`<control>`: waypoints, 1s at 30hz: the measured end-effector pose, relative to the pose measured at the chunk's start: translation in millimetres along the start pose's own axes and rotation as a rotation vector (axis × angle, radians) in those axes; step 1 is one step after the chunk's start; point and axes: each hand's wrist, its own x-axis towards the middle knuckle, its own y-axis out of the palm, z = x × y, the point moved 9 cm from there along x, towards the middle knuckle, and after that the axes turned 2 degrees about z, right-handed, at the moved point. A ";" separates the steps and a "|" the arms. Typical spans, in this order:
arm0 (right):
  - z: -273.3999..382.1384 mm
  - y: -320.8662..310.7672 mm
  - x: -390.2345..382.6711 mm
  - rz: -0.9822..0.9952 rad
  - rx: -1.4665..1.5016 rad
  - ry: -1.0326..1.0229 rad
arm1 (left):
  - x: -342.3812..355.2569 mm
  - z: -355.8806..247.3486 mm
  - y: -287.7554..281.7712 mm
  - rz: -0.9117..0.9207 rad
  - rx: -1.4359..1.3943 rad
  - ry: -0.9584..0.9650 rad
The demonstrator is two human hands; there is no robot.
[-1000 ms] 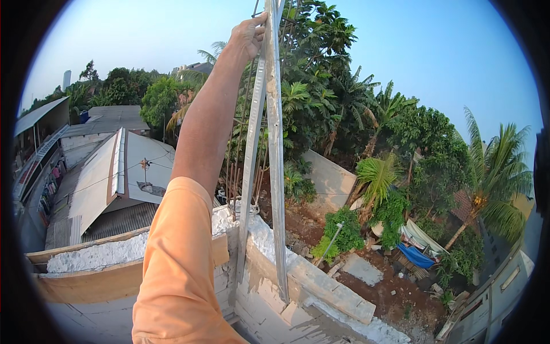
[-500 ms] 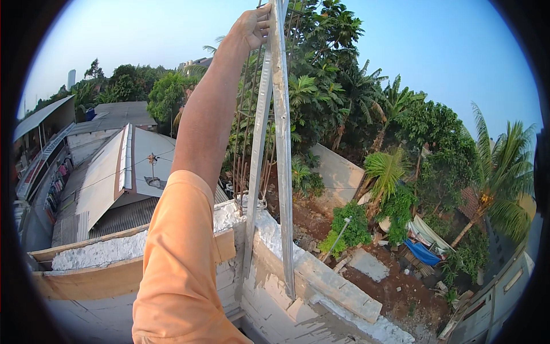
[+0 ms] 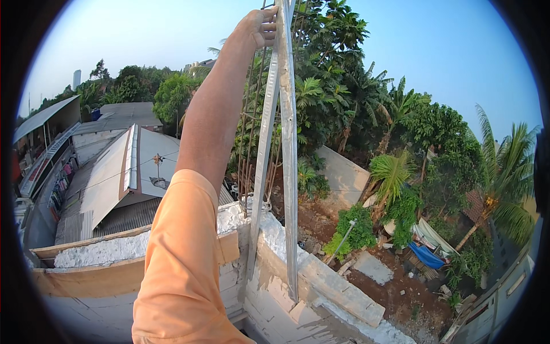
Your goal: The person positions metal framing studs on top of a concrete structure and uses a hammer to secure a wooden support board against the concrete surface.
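My left arm, in an orange sleeve, reaches up from the lower edge. At the top of the picture my left hand (image 3: 260,27) is closed round the upper part of a long galvanised metal channel (image 3: 288,143), thumb uppermost. This channel stands nearly upright, its foot against the inner face of the block wall (image 3: 275,286). A second metal channel (image 3: 264,143) leans behind it, spreading away to the left lower down. The two cross near my hand, and their top ends are cut off by the frame. My right hand does not show.
Thin rebar rods (image 3: 246,143) rise from the wall corner. A timber board (image 3: 91,278) borders rough white concrete on the left. Beyond the wall are a lower pitched roof (image 3: 109,166), trees (image 3: 326,103), and a dirt yard with a blue tarp (image 3: 427,255).
The whole view has shifted slightly, so the scene, my hand and the channels sit a little further right. My left hand keeps its grip on the channel.
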 end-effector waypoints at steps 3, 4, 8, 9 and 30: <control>-5.3 -4.0 -1.2 -0.013 0.008 0.024 | -25.8 -6.8 19.1 -0.031 0.123 -0.050; -6.6 -4.3 -1.3 -0.015 0.006 0.026 | -20.7 -5.0 12.4 -0.054 0.175 -0.050; 0.3 -0.5 2.5 0.012 -0.006 -0.002 | 54.6 18.6 -39.8 0.043 0.200 -0.132; -0.2 -0.7 2.7 0.012 -0.005 0.000 | 60.2 18.1 -42.4 0.087 0.205 -0.105; -1.4 4.8 -2.7 0.020 0.018 0.020 | 52.2 32.3 -16.3 0.378 -0.051 -0.011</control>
